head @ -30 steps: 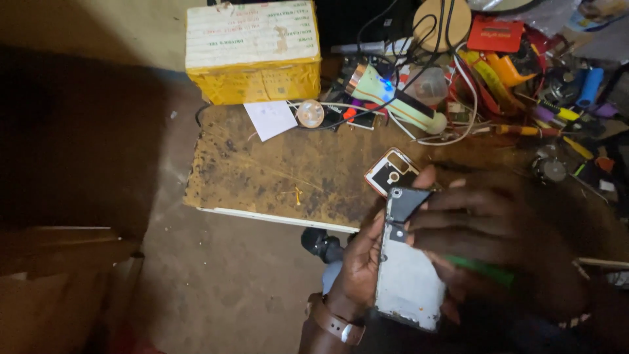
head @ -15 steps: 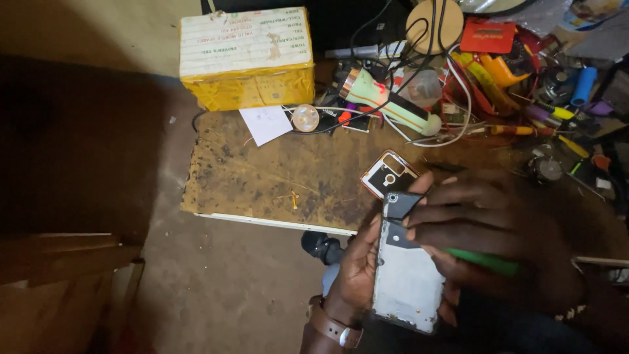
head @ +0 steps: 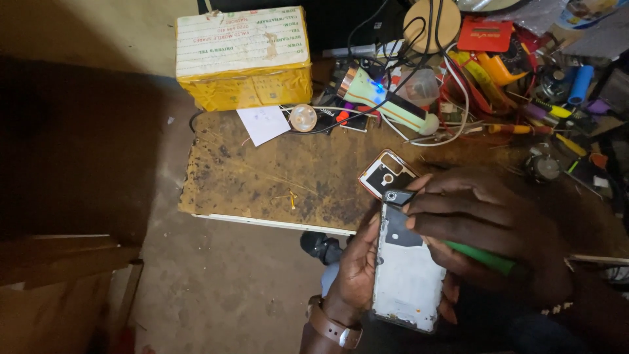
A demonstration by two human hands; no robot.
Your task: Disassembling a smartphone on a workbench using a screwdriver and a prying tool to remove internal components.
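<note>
Head view: hands (head: 419,262) grip opened phone (head: 406,275), right apparently holding green tool (head: 481,257)

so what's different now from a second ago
Hardly anything. The left hand still grips the opened phone, and the right hand still rests across its top with the green tool. The camera frame and yellow box haven't moved.
</note>
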